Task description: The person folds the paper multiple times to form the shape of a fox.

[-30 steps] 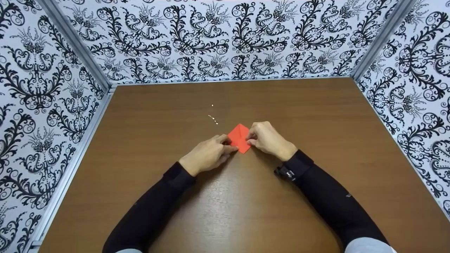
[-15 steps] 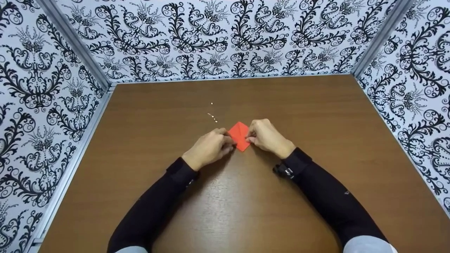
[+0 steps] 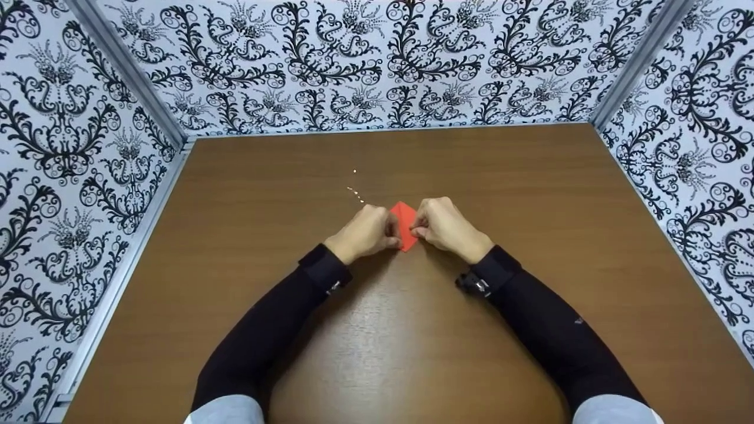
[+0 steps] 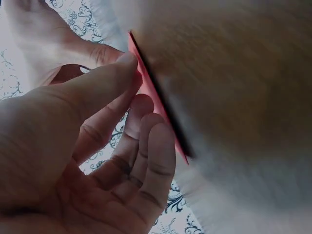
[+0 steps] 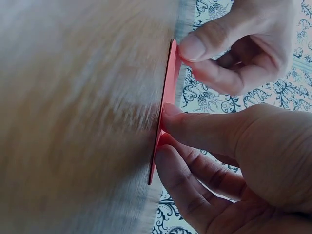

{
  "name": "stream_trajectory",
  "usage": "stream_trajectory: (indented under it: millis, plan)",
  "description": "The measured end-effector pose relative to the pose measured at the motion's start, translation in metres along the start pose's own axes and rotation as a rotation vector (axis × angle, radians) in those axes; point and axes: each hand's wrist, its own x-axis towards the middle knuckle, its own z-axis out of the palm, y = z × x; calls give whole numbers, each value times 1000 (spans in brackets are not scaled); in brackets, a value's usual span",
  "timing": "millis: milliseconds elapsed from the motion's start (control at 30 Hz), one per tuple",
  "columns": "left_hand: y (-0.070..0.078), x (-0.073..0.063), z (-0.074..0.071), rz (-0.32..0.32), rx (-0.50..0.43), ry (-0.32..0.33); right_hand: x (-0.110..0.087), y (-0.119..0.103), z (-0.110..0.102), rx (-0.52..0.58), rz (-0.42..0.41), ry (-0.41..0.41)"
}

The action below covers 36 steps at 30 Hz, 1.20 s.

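Observation:
A small folded piece of red paper (image 3: pixel 406 226) lies flat near the middle of the brown table, one corner pointing to the back wall. My left hand (image 3: pixel 370 231) pinches its left side between thumb and curled index finger and covers that part. On the right side, my right hand (image 3: pixel 449 228) holds the paper with thumb and fingertips. The left wrist view has the red paper (image 4: pixel 158 100) nearly edge-on, with the left thumb and index finger at it. In the right wrist view, both hands' fingers touch the paper (image 5: pixel 169 87).
Behind the paper, a few tiny white specks (image 3: pixel 356 194) are on the wooden table (image 3: pixel 265 182). Walls (image 3: pixel 336 65) with a black-and-white scroll pattern and grey metal posts (image 3: pixel 126 70) border the table at the back and sides.
My left hand has moved right and slightly away from me, towards the paper's middle. Less red shows on the left. The right hand has hardly moved.

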Motion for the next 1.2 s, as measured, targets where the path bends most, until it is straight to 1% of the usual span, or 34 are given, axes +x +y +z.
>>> stream_trajectory:
  millis: [100, 233, 400, 667, 867, 933, 1033, 1200]
  plan:
    - [-1, 2, 2, -3, -7, -11, 0, 0, 0, -2, 2, -6]
    - [-1, 4, 4, -8, -23, -8, -1, 1, -1, -8, 4, -7]
    - [-1, 6, 5, -27, -30, -17, -2, 1, -1, -10, 13, -14]
    - [-2, 8, 2, -50, -28, -40, -2, -1, -1, -25, 10, -11]
    - [-11, 8, -6, -84, -30, -41, -1, -3, -2, 7, 13, 1]
    - [-15, 8, -9, -86, -33, -42, -1, -2, -1, 8, 9, 5]
    - [-21, 9, -13, -88, -32, -33, -2, -1, -1, 8, 6, 9]
    - [-29, 10, -18, -120, -40, -11, -2, -1, -1, 5, 5, 11]
